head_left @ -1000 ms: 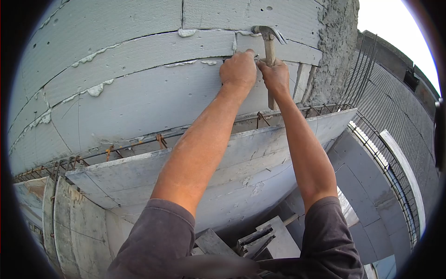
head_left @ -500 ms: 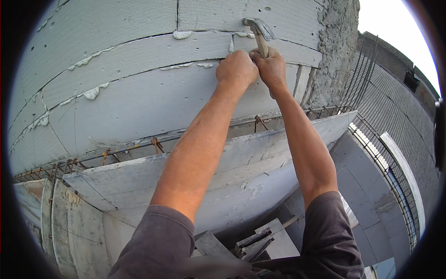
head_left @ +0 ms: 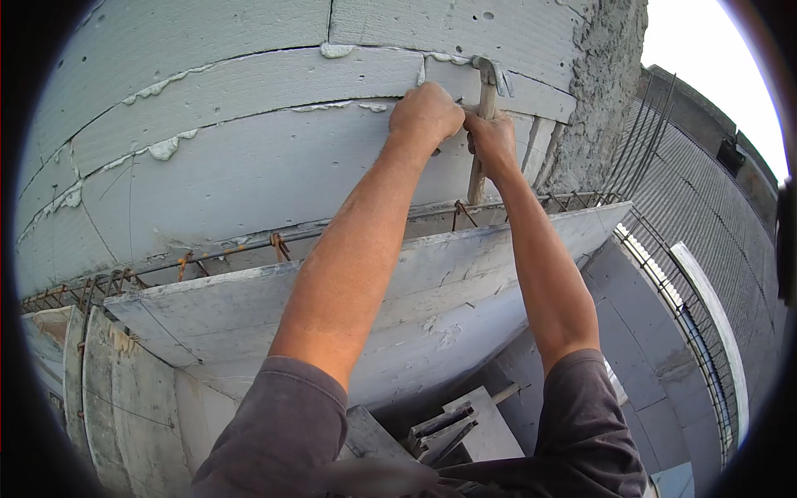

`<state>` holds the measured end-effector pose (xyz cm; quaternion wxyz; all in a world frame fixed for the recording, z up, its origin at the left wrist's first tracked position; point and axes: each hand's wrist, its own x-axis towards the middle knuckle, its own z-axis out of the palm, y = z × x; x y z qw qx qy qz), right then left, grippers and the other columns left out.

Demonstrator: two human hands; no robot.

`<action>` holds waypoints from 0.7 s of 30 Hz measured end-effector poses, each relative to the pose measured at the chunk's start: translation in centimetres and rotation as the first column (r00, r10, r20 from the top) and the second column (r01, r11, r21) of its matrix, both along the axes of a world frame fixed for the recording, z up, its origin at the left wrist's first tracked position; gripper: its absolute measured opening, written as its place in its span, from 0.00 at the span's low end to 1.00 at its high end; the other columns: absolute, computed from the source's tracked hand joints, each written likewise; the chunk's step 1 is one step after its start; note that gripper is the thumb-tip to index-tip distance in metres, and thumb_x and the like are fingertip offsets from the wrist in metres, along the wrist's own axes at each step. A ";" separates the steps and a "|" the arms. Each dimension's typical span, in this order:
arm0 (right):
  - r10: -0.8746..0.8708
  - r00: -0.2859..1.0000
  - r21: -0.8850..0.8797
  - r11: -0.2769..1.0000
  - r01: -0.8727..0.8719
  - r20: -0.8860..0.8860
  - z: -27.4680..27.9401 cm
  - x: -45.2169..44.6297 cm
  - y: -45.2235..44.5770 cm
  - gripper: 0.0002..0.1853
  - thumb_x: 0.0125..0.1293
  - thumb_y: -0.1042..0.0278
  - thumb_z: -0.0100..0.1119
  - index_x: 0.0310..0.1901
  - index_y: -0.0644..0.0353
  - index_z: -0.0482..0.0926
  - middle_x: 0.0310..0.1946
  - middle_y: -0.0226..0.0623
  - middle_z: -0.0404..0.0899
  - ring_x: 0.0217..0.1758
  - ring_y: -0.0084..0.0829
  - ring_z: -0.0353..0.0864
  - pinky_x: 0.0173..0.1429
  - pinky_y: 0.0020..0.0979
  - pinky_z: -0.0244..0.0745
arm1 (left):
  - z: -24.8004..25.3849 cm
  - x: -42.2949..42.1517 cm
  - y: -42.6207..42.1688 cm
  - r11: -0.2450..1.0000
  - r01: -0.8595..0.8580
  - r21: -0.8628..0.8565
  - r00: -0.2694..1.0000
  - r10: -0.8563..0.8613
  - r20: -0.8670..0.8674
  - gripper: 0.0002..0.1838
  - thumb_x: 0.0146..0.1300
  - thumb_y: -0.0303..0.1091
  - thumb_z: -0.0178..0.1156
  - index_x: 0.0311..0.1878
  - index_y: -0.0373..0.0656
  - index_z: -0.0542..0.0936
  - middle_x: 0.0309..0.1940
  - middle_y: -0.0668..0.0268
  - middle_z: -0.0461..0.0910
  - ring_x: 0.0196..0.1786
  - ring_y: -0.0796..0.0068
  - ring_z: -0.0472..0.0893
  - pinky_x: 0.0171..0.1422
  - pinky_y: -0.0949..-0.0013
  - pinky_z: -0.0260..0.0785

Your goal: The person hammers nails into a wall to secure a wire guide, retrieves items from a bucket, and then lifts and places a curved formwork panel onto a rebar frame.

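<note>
My right hand (head_left: 493,143) is wrapped around the wooden handle of a claw hammer (head_left: 487,98). The hammer stands nearly upright, its metal head above my fingers and the handle's lower end showing below them. Right beside it, my left hand (head_left: 426,116) is closed in a fist against the wall. Whatever is inside that fist is hidden; a small dark bit shows just under it. Both hands are at a wall of pale grey blocks (head_left: 274,158), near a joint with squeezed-out mortar (head_left: 336,51).
Below the hands runs a rebar cage (head_left: 281,246) behind a long board (head_left: 398,270). A rough concrete column (head_left: 594,100) rises on the right, with upright rebar (head_left: 652,141) and a corrugated roof (head_left: 706,199) beyond. Boards (head_left: 481,423) lie far below.
The hammer has swung more upright and shifted right, and its lower handle now shows beneath my right hand. My left hand stays at nearly the same place on the wall.
</note>
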<state>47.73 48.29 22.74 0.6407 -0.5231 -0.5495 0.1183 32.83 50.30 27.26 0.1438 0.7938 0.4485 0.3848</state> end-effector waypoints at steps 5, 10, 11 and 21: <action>-0.016 0.989 0.046 0.999 0.009 0.145 1.1 0.0 0.5 0.13 0.61 0.62 0.67 0.38 0.64 0.86 0.21 0.34 0.79 0.24 0.26 0.77 0.32 0.34 0.73 | 0.4 0.0 0.3 1.000 0.016 0.009 0.998 -0.015 -0.059 0.17 0.59 0.35 0.61 0.46 0.33 0.86 0.47 0.43 0.85 0.55 0.48 0.85 0.60 0.55 0.77; -0.237 0.944 0.195 0.961 0.194 0.231 3.1 -0.7 1.8 0.13 0.61 0.62 0.67 0.38 0.64 0.86 0.25 0.43 0.83 0.30 0.35 0.82 0.39 0.39 0.76 | 0.1 -0.2 0.1 0.999 0.007 0.036 0.999 -0.009 0.047 0.17 0.54 0.32 0.57 0.40 0.29 0.86 0.41 0.38 0.84 0.51 0.43 0.85 0.58 0.53 0.77; -0.260 0.943 0.214 0.953 0.215 0.208 3.3 -0.8 1.9 0.13 0.61 0.62 0.67 0.38 0.65 0.85 0.25 0.45 0.83 0.31 0.37 0.83 0.41 0.39 0.76 | -0.2 -0.1 0.2 0.998 0.008 0.062 0.997 -0.013 0.077 0.17 0.52 0.31 0.56 0.38 0.27 0.86 0.38 0.36 0.84 0.49 0.41 0.85 0.56 0.52 0.77; -0.276 0.959 0.048 0.961 0.274 0.056 0.9 -0.1 1.2 0.13 0.59 0.63 0.69 0.34 0.67 0.85 0.22 0.39 0.82 0.27 0.31 0.79 0.37 0.37 0.74 | 0.0 -0.1 0.8 1.000 0.021 -0.010 0.999 -0.021 0.029 0.17 0.57 0.32 0.61 0.46 0.32 0.86 0.49 0.41 0.84 0.56 0.47 0.84 0.61 0.55 0.77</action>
